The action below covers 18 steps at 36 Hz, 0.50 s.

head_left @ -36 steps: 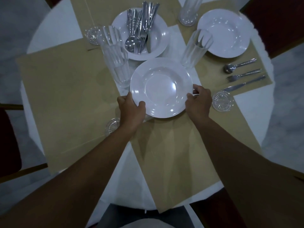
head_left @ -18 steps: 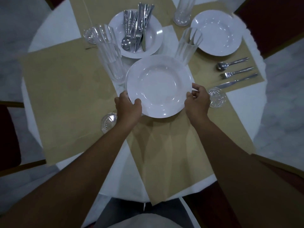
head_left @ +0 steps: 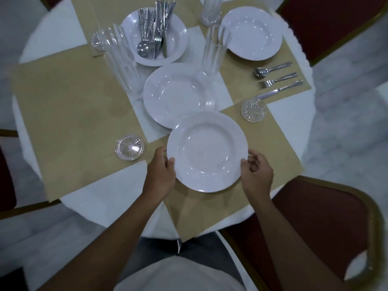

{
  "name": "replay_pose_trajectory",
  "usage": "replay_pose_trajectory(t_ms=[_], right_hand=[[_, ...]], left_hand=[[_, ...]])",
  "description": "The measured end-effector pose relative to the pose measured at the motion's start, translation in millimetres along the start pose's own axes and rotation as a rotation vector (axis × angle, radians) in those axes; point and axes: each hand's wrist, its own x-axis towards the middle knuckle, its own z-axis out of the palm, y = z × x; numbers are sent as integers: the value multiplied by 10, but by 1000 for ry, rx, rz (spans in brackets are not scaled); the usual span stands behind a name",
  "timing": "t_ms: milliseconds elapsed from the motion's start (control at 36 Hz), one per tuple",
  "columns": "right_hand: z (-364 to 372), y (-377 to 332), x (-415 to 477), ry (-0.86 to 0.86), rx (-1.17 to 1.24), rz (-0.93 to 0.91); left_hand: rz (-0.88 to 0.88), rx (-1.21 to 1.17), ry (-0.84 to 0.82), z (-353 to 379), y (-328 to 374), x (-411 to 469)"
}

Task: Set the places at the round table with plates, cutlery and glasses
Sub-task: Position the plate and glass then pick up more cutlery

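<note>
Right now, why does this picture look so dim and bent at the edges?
Head view: the light is dim and bluish; small glints sit on the stacked plates; the wide lens bows the table edge; the tall glass at left looks smeared by blur.

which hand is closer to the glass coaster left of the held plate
Left. The left hand sits just right of the coaster; the right hand is across the plate.

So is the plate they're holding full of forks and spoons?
No, the held plate is bare; the loose cutlery is piled in a different plate farther away.
</note>
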Motion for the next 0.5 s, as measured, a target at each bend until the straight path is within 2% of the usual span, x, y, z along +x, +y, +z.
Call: replay_pose_trajectory(t_ms=[250,500], right_hand=[[-312,200,-102,131,-31,161],[-549,327,84,180,-103,207]], left_hand=[[21,27,-133,222,66,-153],[4,28,-267,468,135,-123]])
